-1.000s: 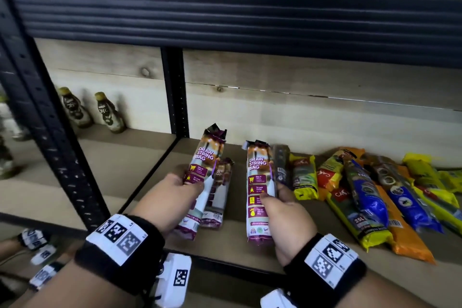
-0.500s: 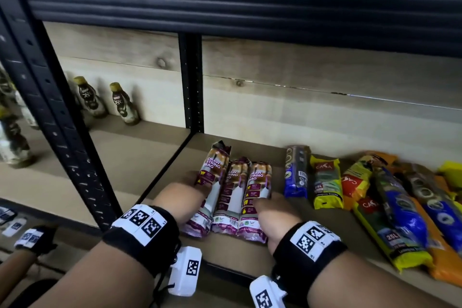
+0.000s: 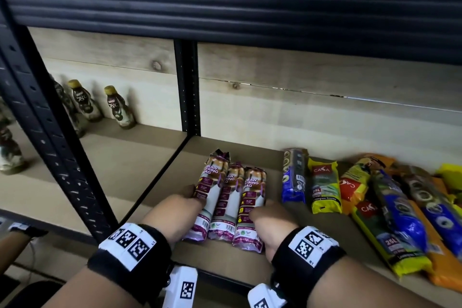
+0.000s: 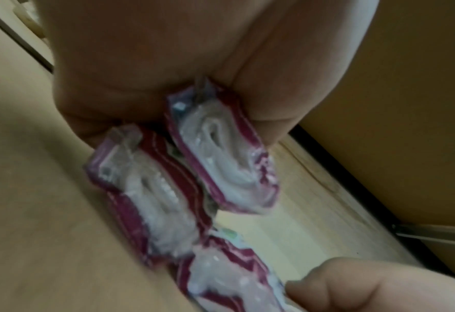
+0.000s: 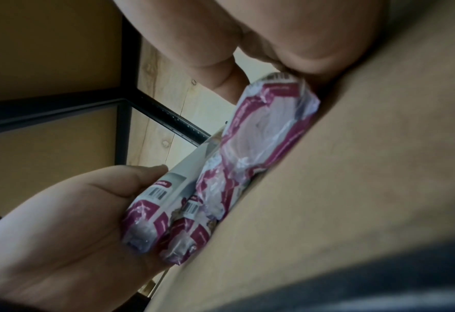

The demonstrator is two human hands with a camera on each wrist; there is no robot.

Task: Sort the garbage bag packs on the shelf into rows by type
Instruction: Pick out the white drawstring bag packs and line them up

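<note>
Three purple-and-white packs printed "DRAW STRING BAG" lie side by side on the shelf board (image 3: 160, 182), just right of the black upright post (image 3: 187, 87): the left pack (image 3: 208, 192), the middle pack (image 3: 226, 197) and the right pack (image 3: 248, 205). Their long axes run front to back, the sealed top ends pointing toward the wooden back wall and the barcoded bottom ends toward the shelf's front edge; the left pack leans slightly rightward at its far end and reaches a little farther back than the other two. The three touch along their sides. The left hand (image 3: 175, 210) presses against the outer side of the left pack, thumb over its top and fingers along its flank, holding it; the right hand (image 3: 271, 220) is set against the outer side of the right pack with a thumb resting on its face, and how far its fingers curl cannot be told. To the right, with a gap, a blue pack (image 3: 293, 177) lies in the same front-to-back direction, touching a yellow pack (image 3: 323, 186) that reads "CASA" and "25L". Farther right, more yellow, orange and blue packs (image 3: 400, 210) lie heaped at slanting angles, one marked "25L". On the neighbouring shelf bay to the left stand brown-labelled bottles (image 3: 120, 110) with gold caps.
</note>
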